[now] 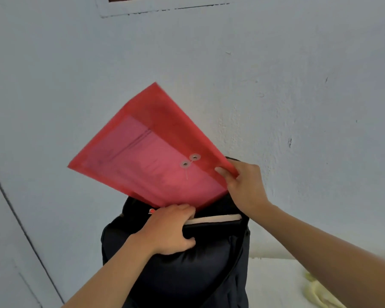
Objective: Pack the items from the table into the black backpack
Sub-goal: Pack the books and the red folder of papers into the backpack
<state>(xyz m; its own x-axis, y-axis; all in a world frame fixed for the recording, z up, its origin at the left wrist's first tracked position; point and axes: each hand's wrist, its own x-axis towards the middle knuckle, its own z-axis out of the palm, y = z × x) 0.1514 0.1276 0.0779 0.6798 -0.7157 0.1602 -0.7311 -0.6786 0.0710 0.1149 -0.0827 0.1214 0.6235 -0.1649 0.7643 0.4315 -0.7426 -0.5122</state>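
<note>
Right hand (242, 185) pinches the red string-tie envelope (147, 152), likely light and floppy, at its 4 o'clock corner; left hand (167, 227) grips the black backpack (187, 274) open.

Red envelope (151, 147): thin translucent plastic, smooth, low sheen; paler pink over a paper sheet (142, 156) inside, printed lines blurred. Two closure discs (189, 160) on its flap: grey, metal-looking eyelets at centre, thin pale string just below. Black backpack (187, 274): woven cloth, matt, softly creased; zip (121, 215) along the left rim, material too dark to tell. Book (213, 218) inside the opening: off-white paper edge, matt, dark cover. Wall (298, 85), far: painted plaster, matt, rough and pitted, small chips and marks. Table (276, 283), near right: white, smooth, matt. Yellow cloth (318, 290), near right: pale, soft, crumpled.
</note>
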